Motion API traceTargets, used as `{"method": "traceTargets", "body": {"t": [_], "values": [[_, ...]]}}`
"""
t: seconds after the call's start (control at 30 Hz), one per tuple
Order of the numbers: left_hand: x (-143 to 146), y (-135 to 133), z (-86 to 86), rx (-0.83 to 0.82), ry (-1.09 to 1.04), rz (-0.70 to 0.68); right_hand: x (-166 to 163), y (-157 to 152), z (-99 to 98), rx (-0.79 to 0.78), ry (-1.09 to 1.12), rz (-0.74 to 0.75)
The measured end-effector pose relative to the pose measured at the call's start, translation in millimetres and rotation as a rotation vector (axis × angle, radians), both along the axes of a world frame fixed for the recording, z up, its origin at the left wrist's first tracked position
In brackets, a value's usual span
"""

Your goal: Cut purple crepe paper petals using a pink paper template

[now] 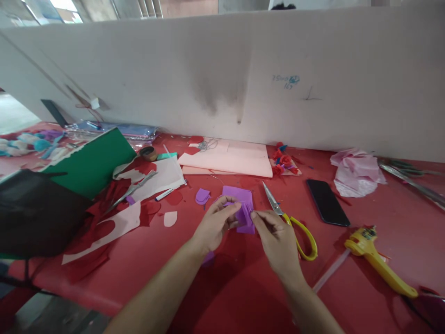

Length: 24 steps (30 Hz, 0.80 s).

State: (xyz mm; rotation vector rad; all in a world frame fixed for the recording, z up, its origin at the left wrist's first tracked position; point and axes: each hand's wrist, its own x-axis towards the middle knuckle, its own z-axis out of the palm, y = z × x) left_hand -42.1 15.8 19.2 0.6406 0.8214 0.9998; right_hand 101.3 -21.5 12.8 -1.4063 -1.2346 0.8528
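Note:
My left hand (217,220) and my right hand (274,234) meet over the red table (382,218), both pinching small purple foam pieces (243,214) between fingers and thumbs. The pieces are held just above a purple foam square (239,194) lying on the table. A loose purple petal shape (202,195) lies to the left of it. Yellow-handled scissors (295,222) lie right beside my right hand, blades pointing away.
A black phone (327,202) and a yellow glue gun (378,260) lie to the right. Pink sheets (229,160), red foam flowers (283,162), crumpled pink paper (356,171), green sheet (92,162), black sheet (31,213), red scraps and silver scissors (130,190) lie left and behind. A white partition (222,74) stands behind.

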Motion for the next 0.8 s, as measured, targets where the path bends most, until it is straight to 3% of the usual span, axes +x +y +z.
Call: {"method": "traceTargets", "body": {"t": [0.23,0.4,0.47,0.57,0.63,0.7,0.8], "values": [[0.8,0.2,1.6,0.034,0.017,-0.084,-0.8,5.1,-7.6,-0.146,0.225,0.024],[-1.3,2.0,0.3,-0.018,-0.011,-0.071,5.0,4.9,-3.7,-0.069,0.254,-0.182],[-2.0,2.4,1.1,-0.039,-0.016,-0.053,9.5,4.6,-0.2,-0.013,0.17,-0.314],[-1.6,2.2,3.1,-0.071,-0.019,-0.021,11.6,1.9,3.6,0.204,-0.17,-0.405],[-0.6,1.8,4.2,-0.082,-0.025,-0.017,7.7,-0.9,2.2,0.41,-0.407,-0.321],[0.3,1.2,4.5,-0.076,-0.037,-0.024,0.8,-3.5,-2.5,0.52,-0.555,-0.172],[0.8,0.3,3.6,-0.056,-0.066,-0.054,-8.7,-5.5,-10.1,0.433,-0.644,0.009]]}}
